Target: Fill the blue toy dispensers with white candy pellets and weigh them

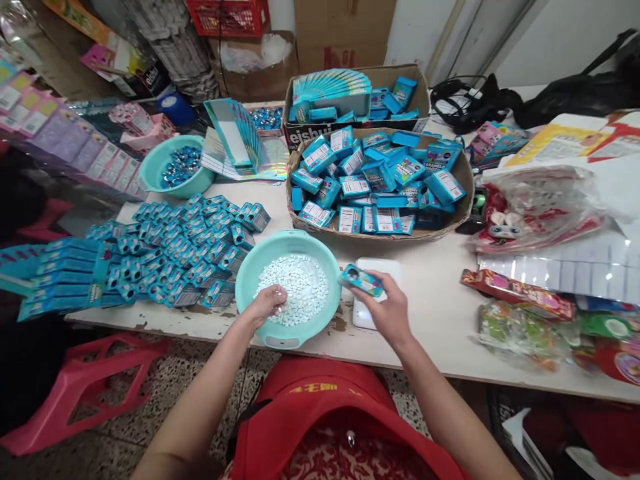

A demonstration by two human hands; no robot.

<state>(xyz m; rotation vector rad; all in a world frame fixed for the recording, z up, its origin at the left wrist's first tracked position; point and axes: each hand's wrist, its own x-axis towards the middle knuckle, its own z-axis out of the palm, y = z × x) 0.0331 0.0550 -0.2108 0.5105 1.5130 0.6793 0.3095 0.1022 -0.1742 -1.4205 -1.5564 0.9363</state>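
My left hand (269,303) is inside a turquoise plastic bowl (245,273) of small white candies (303,283). Its fingers are curled together around a few of the candies, partly hidden by the hand. In my right hand (390,310) is a small blue box (363,280) with a dark round hole in its face, gripped between thumb and fingers. That box is held over a flat white scale (364,319), right of the bowl. Left of the bowl stand many similar blue boxes (190,250), packed close in rows.
Behind the bowl, a cardboard carton (380,233) is heaped with blue boxes, with another carton (425,100) behind it. A second turquoise bowl (150,177) holds blue wrapped pieces. Plastic-bagged toys (540,207) and a red box (520,293) lie at right; a pink stool (85,380) stands below left.
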